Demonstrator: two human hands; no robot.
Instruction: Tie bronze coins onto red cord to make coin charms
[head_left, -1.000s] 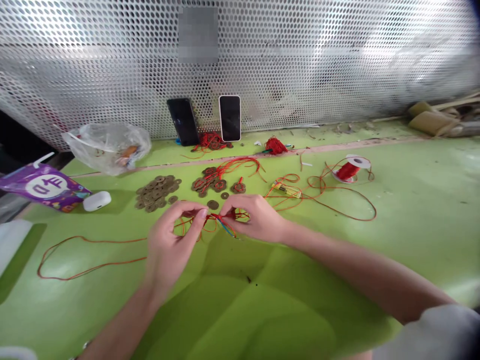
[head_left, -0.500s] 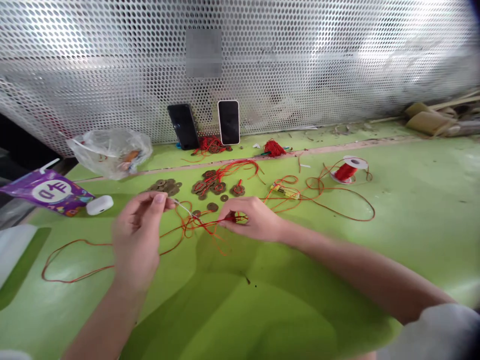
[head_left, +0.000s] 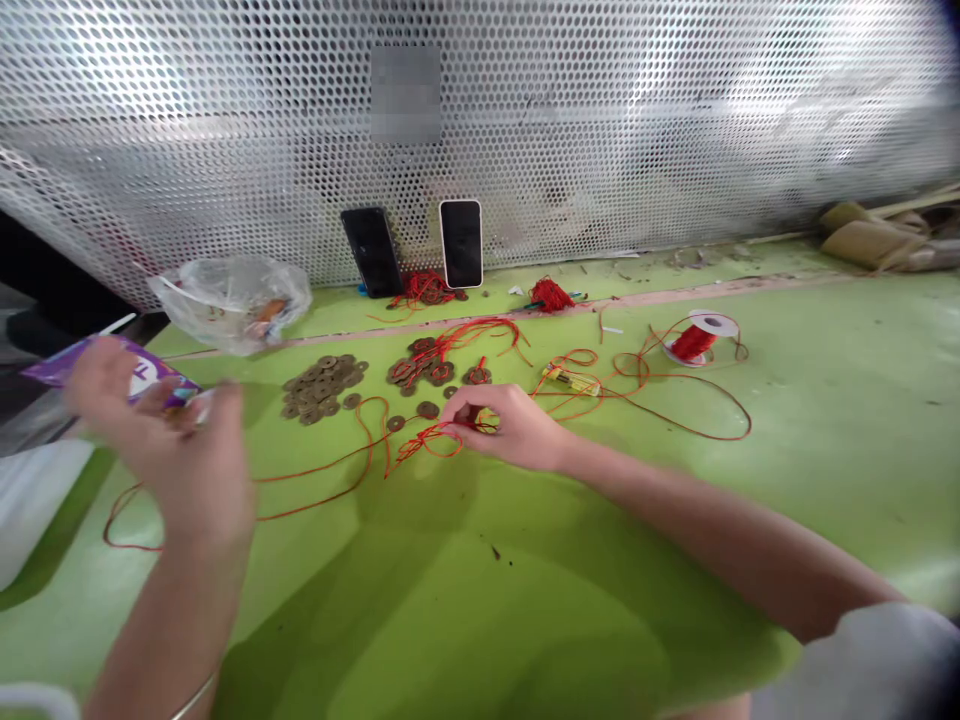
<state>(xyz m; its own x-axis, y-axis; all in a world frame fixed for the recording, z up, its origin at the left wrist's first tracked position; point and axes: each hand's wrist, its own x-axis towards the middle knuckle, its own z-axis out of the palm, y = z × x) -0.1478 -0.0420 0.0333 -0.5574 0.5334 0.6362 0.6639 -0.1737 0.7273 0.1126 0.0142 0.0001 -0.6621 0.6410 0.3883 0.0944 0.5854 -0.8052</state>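
My right hand rests on the green table, fingers pinched on a knotted bunch of red cord with a brass coin in it. My left hand is raised at the left, blurred by motion, fingers closed on the far end of that red cord, which runs back across the table in loops. A pile of loose brass coins lies just beyond, and coins tied with red cord lie next to it.
A spool of red cord and a yellow lighter lie right of my hand. Two phones lean on the perforated metal wall. A clear plastic bag, a purple packet and a white earbud case sit at the left.
My left hand has swung far to the left, drawing the red cord out through the knot. My right hand has stayed in place, pinching the knot.
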